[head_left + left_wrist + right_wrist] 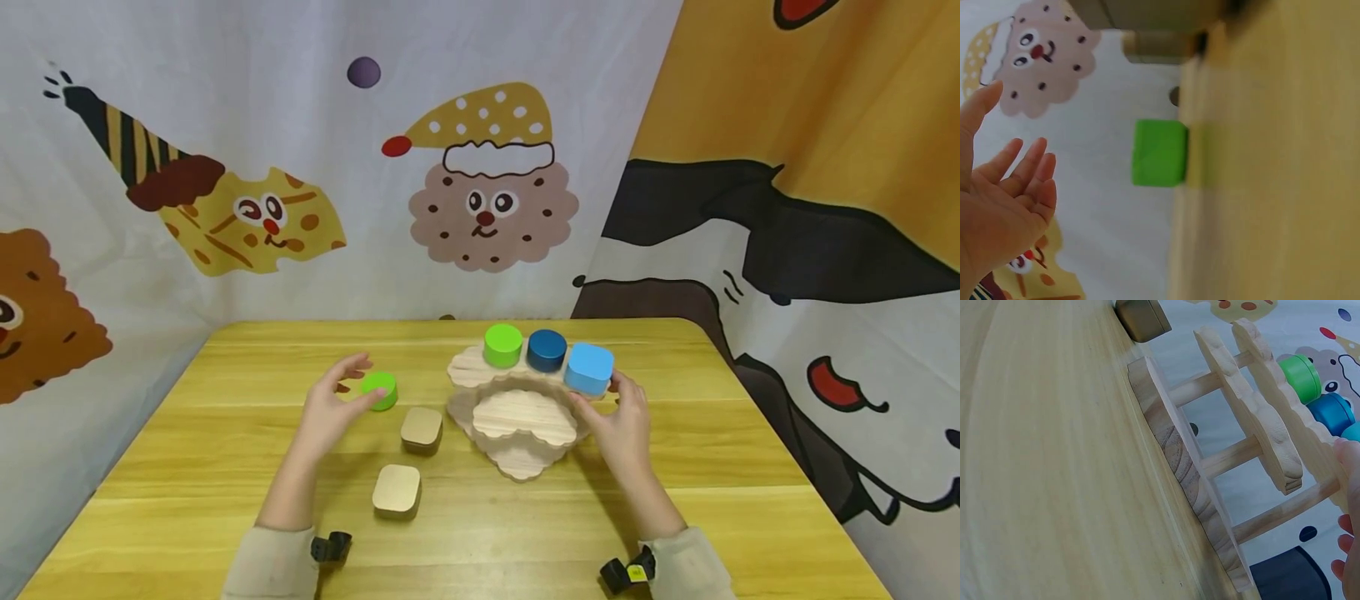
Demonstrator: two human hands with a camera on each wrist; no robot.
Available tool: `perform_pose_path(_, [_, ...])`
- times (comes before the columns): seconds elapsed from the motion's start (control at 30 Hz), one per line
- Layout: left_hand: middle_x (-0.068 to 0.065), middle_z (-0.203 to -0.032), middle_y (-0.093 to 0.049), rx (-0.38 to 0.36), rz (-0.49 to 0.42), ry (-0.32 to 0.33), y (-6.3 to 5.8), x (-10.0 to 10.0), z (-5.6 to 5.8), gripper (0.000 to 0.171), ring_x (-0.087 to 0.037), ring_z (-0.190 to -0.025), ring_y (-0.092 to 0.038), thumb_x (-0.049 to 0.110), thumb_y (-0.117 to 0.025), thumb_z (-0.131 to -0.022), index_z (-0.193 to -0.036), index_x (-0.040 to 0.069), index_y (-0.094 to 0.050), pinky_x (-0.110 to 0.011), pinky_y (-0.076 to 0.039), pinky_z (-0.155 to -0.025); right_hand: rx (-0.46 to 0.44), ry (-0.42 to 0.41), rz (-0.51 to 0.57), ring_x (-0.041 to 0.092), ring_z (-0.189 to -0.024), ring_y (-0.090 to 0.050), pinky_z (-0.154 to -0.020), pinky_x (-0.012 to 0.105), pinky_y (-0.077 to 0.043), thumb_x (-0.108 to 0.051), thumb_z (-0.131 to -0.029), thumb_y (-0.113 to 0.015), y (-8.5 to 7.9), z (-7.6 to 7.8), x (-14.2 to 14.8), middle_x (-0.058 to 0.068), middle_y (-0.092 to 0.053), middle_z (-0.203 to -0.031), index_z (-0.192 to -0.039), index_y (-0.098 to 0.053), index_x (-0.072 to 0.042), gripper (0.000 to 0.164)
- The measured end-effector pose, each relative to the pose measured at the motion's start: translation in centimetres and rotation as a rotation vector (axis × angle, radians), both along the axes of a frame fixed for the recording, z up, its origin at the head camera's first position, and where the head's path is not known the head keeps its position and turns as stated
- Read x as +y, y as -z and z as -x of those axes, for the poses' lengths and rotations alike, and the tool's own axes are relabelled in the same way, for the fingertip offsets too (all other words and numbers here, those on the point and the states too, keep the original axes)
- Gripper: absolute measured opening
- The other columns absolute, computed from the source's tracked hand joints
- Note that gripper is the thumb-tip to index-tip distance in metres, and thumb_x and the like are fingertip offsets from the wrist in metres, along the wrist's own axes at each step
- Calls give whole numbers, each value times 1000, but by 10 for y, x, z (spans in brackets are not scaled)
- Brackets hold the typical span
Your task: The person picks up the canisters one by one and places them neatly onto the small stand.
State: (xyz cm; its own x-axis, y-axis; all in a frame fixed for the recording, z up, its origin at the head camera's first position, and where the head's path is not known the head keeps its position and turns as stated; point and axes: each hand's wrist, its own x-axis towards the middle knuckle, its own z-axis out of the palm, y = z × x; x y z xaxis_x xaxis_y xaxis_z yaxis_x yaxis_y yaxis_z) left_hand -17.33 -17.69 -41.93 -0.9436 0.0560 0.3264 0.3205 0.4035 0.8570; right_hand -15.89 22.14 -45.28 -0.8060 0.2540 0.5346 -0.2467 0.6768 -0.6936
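A tiered wooden stand [525, 417] with scalloped shelves joined by round posts stands upright on the table. Along its top shelf sit a green round block [502, 345], a dark blue round block [547, 350] and a light blue rounded-square block [589, 367]. My right hand [622, 417] grips the right end of that shelf, thumb at the front edge, fingers beside the light blue block. To the left, another green block [380, 390] lies on the table. My left hand [333, 402] is beside it with fingers spread; the left wrist view shows the palm apart from this block [1160, 153].
Two tan rounded-square blocks, a farther one [422, 429] and a nearer one [397, 492], lie between my left hand and the stand. The wooden table [495, 542] ends at a printed cloth backdrop [300, 83] behind. Black wrist cameras are strapped at both sleeves.
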Motion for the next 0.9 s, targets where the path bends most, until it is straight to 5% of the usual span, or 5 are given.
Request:
perform_pose_path(0.57, [-22,-133,-51,-183,-85,-16,42,-20,25,67,-34,-119,-45,14,-72,-87,-142,-2,-39,-47,-35,-93,0,-10,7,35,-97,-48,-77,41,-36,-26,-71,-87,0,2,0,19,-56,-104,-121,-54,8,68])
perform_pose_path(0.9, [-28,-134,-45,-287,-126,36,43,-19,25,71,-42,-123,-39,6,-72,-85,-142,-10,-33,-54,-29,-99,7,-5,1,33,-95,-48,-76,40,-36,-25,-72,-86,0,0,0,19,-57,-103,-121,-55,8,67])
